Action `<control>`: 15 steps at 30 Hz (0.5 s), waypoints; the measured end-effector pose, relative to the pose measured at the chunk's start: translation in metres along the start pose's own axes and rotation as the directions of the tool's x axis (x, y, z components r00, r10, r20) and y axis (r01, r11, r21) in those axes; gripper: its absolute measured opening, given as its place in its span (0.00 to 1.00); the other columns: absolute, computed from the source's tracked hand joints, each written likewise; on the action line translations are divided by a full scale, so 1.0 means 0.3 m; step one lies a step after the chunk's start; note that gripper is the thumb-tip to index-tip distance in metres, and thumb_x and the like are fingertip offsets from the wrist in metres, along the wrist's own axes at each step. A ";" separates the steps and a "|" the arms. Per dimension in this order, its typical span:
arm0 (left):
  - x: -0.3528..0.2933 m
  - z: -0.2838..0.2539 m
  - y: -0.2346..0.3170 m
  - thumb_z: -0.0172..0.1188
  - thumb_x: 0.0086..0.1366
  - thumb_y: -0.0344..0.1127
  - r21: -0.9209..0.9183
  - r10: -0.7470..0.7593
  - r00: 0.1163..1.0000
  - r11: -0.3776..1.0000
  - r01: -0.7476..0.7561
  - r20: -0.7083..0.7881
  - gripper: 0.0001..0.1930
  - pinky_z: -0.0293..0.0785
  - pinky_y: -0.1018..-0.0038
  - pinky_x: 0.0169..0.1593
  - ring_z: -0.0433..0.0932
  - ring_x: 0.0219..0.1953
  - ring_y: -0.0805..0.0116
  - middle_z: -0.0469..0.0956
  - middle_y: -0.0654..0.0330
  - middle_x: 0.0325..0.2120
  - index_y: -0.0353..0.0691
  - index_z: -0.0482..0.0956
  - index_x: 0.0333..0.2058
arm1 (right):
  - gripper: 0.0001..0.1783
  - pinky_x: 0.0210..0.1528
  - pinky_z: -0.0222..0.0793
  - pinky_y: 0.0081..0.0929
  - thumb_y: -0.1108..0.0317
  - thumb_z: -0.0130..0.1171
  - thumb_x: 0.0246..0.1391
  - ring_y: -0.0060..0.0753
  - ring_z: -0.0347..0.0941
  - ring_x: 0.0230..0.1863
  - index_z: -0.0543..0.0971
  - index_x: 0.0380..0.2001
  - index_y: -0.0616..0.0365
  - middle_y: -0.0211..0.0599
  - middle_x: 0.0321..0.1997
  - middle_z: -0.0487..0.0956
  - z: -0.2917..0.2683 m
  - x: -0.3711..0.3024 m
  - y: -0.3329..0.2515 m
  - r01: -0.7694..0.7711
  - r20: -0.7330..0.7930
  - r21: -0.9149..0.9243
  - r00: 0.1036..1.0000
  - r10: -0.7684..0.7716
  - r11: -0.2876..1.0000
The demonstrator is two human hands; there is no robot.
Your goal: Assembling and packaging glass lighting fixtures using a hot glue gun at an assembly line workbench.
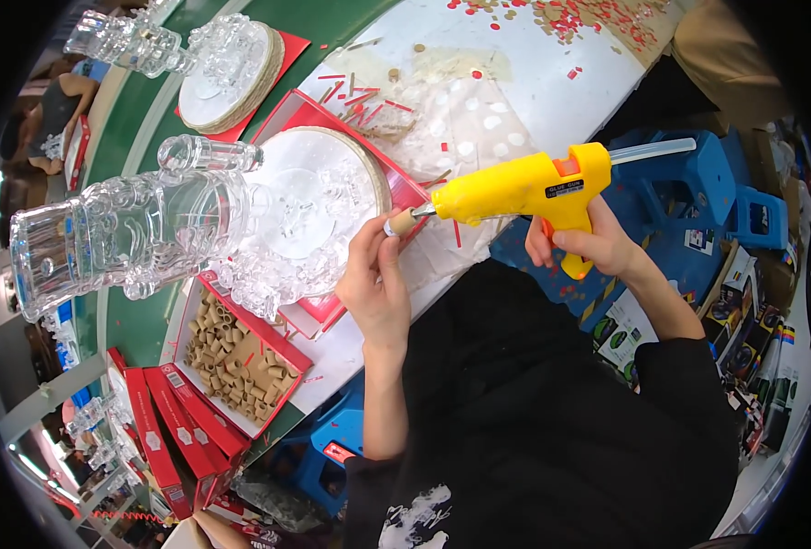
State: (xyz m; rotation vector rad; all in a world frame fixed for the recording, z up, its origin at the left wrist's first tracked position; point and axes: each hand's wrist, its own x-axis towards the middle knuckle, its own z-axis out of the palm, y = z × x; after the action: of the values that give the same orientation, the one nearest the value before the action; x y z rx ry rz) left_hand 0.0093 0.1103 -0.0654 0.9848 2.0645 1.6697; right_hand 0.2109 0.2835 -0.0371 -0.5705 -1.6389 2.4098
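Observation:
Between the fingertips of my left hand (375,284) is a short cardboard tube (404,221), tan on the outside. My right hand (600,240) is wrapped around the handle of a yellow glue gun (506,188). Its metal nozzle meets the tube's end or lies right beside it. A clear glue stick (654,150) pokes out of the gun's back. Left of my left hand, a red box (409,190) holds a thick round white disc (318,151) with clear, shiny moulded pieces (264,274) around its rim. A large clear ornate vessel (140,229) lies sideways against it.
An open red box (288,352) holds many cardboard tubes, with several red boxes (154,435) leaning nearby. A similar disc (232,78) sits on the green surface (145,306). Red and tan scraps (561,18) litter the white tabletop (552,96). Blue stools (689,178) stand at right.

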 end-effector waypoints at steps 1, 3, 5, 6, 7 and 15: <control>0.001 -0.002 0.002 0.50 0.68 0.25 0.011 0.000 1.000 1.000 0.000 0.007 0.11 0.77 0.76 0.45 0.80 0.38 0.72 0.81 0.52 0.36 0.28 0.71 0.47 | 0.25 0.32 0.72 0.25 0.72 0.50 0.49 0.30 0.75 0.31 0.63 0.53 0.62 0.38 0.27 0.76 0.001 0.002 -0.002 0.015 0.005 0.019 1.000 -0.015 1.000; 0.000 -0.005 0.002 0.51 0.68 0.25 0.022 -0.001 1.000 1.000 0.001 0.013 0.11 0.77 0.75 0.45 0.80 0.38 0.72 0.81 0.53 0.36 0.28 0.71 0.47 | 0.25 0.31 0.71 0.25 0.72 0.50 0.50 0.30 0.75 0.31 0.63 0.53 0.62 0.37 0.27 0.75 0.004 0.007 -0.008 0.011 -0.001 0.014 1.000 -0.011 1.000; -0.001 -0.007 -0.002 0.51 0.68 0.25 0.026 -0.010 1.000 1.000 0.009 0.026 0.11 0.77 0.76 0.45 0.80 0.38 0.72 0.81 0.52 0.36 0.28 0.71 0.47 | 0.25 0.31 0.71 0.25 0.72 0.50 0.50 0.30 0.75 0.31 0.63 0.53 0.62 0.37 0.27 0.75 0.004 0.010 -0.008 0.008 -0.009 0.009 1.000 -0.008 1.000; 0.000 -0.006 -0.002 0.51 0.68 0.25 0.026 -0.010 1.000 1.000 0.010 0.026 0.11 0.77 0.76 0.45 0.80 0.38 0.72 0.81 0.52 0.36 0.28 0.71 0.47 | 0.25 0.31 0.71 0.25 0.72 0.50 0.50 0.30 0.75 0.31 0.63 0.53 0.62 0.37 0.27 0.75 0.001 0.011 -0.004 0.016 -0.009 0.002 1.000 -0.016 1.000; 0.000 -0.004 -0.002 0.51 0.68 0.25 0.022 -0.003 1.000 1.000 0.003 0.019 0.11 0.77 0.75 0.45 0.80 0.38 0.71 0.81 0.52 0.36 0.28 0.71 0.47 | 0.25 0.31 0.71 0.25 0.72 0.50 0.50 0.29 0.75 0.31 0.63 0.53 0.62 0.37 0.26 0.75 -0.001 0.012 -0.002 0.025 -0.009 -0.006 1.000 -0.025 1.000; 0.001 0.000 -0.002 0.50 0.68 0.25 0.001 0.005 1.000 1.000 -0.005 0.006 0.10 0.78 0.75 0.45 0.80 0.38 0.71 0.81 0.52 0.36 0.28 0.71 0.47 | 0.25 0.33 0.73 0.27 0.66 0.54 0.49 0.28 0.73 0.25 0.66 0.51 0.61 0.37 0.24 0.75 -0.007 0.006 0.003 -0.018 -0.055 -0.052 0.998 0.015 0.998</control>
State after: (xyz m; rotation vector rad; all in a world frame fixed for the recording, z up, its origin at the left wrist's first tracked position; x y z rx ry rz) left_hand 0.0091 0.1105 -0.0659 0.9950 2.0610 1.6664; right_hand 0.2101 0.2856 -0.0389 -0.6546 -1.6858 2.3467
